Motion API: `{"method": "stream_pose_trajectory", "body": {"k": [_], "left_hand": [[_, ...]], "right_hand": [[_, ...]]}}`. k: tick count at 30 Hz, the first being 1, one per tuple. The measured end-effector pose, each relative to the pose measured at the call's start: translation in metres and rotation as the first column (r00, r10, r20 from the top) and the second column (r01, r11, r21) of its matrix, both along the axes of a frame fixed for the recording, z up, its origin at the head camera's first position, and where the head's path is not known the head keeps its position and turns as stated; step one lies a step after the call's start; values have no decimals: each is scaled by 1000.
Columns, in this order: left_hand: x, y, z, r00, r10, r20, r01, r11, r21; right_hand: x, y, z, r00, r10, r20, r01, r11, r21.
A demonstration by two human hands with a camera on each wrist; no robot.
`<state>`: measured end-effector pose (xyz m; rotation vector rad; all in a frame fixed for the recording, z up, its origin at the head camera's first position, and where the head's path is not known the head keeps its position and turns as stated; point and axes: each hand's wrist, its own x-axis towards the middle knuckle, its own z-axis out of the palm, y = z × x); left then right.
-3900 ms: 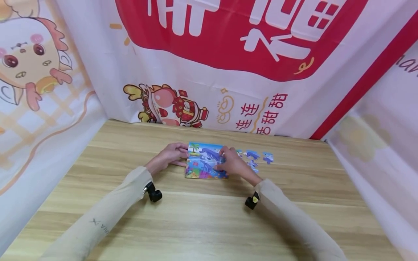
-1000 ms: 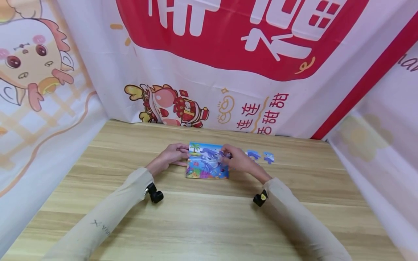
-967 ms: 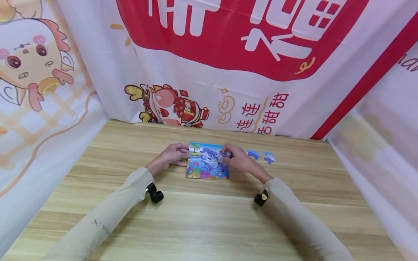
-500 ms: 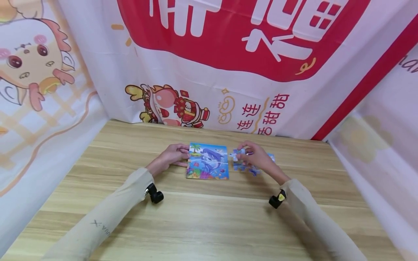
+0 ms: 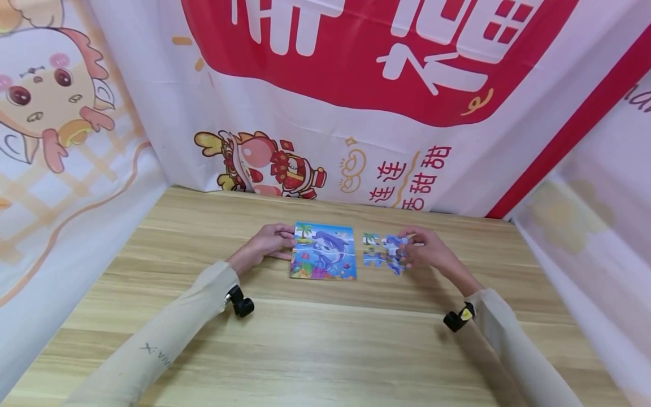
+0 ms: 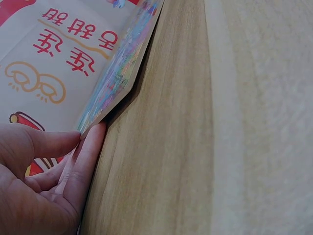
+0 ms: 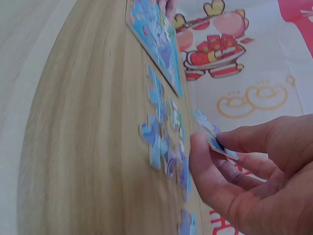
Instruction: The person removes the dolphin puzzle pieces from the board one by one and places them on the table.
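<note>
A dolphin picture puzzle board (image 5: 324, 251) lies flat on the table. At its left edge is my left hand (image 5: 268, 240); in the left wrist view, the thumb and fingers (image 6: 93, 144) pinch the board's corner. To the right of the board, my right hand (image 5: 427, 249) is over the loose jigsaw pieces (image 5: 373, 258). The right wrist view shows a small blue jigsaw piece (image 7: 214, 133) pinched between thumb and fingers, raised off the table. Several other pieces lie close together below it, and the hand covers part of this group in the head view.
The wood-grain table (image 5: 305, 350) stretches toward the front. A white cloth with red print (image 5: 356, 96) hangs behind it, and printed cloths also hang at the left and right sides. A small black camera (image 5: 240, 301) sits at each wrist.
My right hand has moved rightward from the board's right part to the loose pieces, uncovering the picture and the nearer pieces. The left hand has stayed at the board's left edge.
</note>
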<state>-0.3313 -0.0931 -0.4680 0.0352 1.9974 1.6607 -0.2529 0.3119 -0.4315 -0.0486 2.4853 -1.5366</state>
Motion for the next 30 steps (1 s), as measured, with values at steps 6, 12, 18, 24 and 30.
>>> {"method": "stream_pose_trajectory", "body": {"k": [6,12,18,24,30], "left_hand": [[1,0,1,1000,2,8,-2,1000,-13],[2,2,2,1000,1,1,-1,1000,-10],[1,5,1,1000,-13,-7,13,1000,7],[2,1,1,1000,-15,-19,15,1000,1],[3,0,2,1000,-12,-16,12,1000,0]], "right_hand": [[8,19,-5,999,4,-54,-4,1000,6],[13,37,-7,999,-14,-35,16,998,56],[20,53,-11,997,-72,33,69,995,71],[25,63,-15,993,-98,64,95,994,49],[27,56,-20,992,-113,57,108,990,87]]}}
